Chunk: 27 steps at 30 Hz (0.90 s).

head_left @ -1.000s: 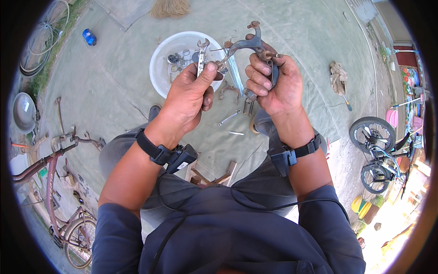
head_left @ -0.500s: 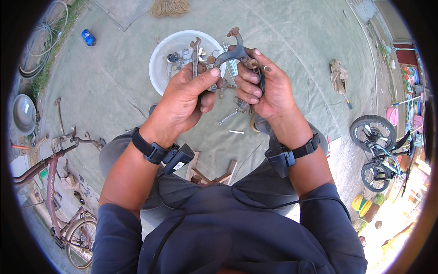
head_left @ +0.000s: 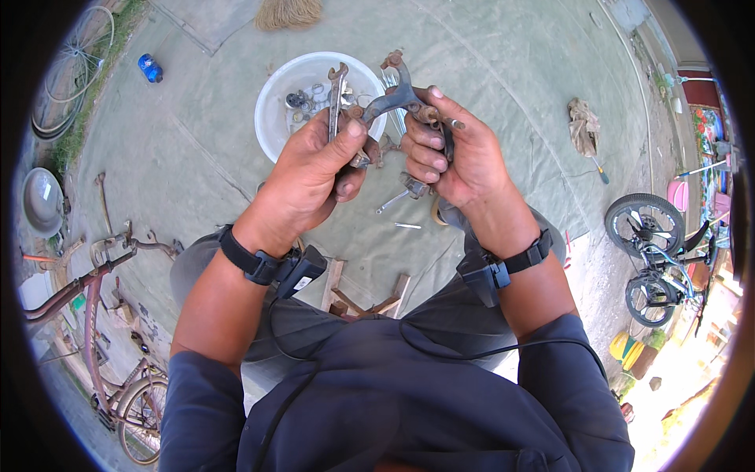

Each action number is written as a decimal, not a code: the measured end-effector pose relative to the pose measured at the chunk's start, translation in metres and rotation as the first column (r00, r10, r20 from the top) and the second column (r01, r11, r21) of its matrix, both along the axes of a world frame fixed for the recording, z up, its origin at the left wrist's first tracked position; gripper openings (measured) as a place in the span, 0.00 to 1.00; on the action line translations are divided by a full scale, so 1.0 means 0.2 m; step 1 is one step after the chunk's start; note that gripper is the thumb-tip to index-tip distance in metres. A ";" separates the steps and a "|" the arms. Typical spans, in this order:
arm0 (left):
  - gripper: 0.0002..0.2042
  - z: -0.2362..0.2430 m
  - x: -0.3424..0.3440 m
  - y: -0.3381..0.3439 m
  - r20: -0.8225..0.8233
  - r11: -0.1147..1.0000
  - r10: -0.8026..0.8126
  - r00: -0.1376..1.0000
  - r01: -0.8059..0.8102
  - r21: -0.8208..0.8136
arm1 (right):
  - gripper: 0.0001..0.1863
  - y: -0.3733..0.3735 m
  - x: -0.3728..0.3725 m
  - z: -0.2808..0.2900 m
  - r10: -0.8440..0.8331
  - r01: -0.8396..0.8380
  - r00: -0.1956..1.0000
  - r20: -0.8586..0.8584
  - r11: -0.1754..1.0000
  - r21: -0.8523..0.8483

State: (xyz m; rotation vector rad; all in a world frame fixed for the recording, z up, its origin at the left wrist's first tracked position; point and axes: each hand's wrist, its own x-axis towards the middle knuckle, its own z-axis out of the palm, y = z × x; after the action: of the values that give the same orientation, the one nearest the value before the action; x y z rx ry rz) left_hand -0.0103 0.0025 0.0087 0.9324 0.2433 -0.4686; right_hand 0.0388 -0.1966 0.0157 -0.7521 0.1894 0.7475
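Note:
My left hand is closed around an open-end wrench, whose jaw points up and away. Its thumb and fingers also meet the left end of a worn, curved bicycle brake caliper. My right hand is wrapped round the caliper's other side, near a rusty bolt. The caliper's second arm rises between the hands to a rusty tip. Part of it is hidden by the right fingers. Beyond both hands stands a white basin with small metal parts in it.
On the green ground sheet lie a small wrench and a short metal piece. A wooden frame is between my legs. An old bicycle stands left; a small bike is at the right. A broom head lies far ahead.
My left thumb has shifted up over the caliper's end, and its fingers have moved slightly. The caliper has moved a little left; both hands keep their hold.

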 end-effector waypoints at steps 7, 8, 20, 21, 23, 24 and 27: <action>0.20 -0.01 0.00 -0.06 -0.042 0.989 0.147 0.988 -0.147 0.005 | 0.23 0.04 -0.02 -0.03 -0.177 0.180 0.981 0.078 0.983 -0.029; 0.20 0.00 0.00 -0.07 -0.061 0.987 0.161 0.985 -0.161 0.004 | 0.23 0.04 -0.01 -0.03 -0.185 0.188 0.980 0.067 0.981 -0.047; 0.17 -0.02 0.06 -0.08 -0.347 0.946 0.284 0.894 -0.320 -0.049 | 0.23 0.09 -0.04 -0.02 -0.056 0.074 0.982 0.182 0.993 -0.092; 0.17 -0.02 0.05 -0.08 -0.369 0.943 0.264 0.891 -0.319 -0.096 | 0.23 0.11 -0.05 -0.02 -0.057 0.072 0.986 0.156 0.994 -0.088; 0.16 -0.04 0.05 -0.07 -0.391 0.930 0.214 0.895 -0.309 -0.199 | 0.24 0.13 -0.06 -0.01 -0.059 0.070 0.989 0.133 0.994 -0.081; 0.16 -0.05 0.04 -0.07 -0.383 0.926 0.213 0.899 -0.310 -0.214 | 0.24 0.13 -0.07 -0.01 -0.065 0.077 0.986 0.153 0.994 -0.074; 0.14 -0.08 0.02 -0.07 -0.345 0.913 0.212 0.914 -0.311 -0.264 | 0.24 0.16 -0.09 -0.01 -0.108 0.125 0.981 0.162 0.987 -0.097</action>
State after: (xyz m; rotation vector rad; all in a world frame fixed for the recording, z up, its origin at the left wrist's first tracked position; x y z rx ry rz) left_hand -0.0064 -0.0107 -0.0064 0.4978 0.5591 -0.3853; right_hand 0.0203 -0.1652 0.0133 -0.8903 0.1303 0.5676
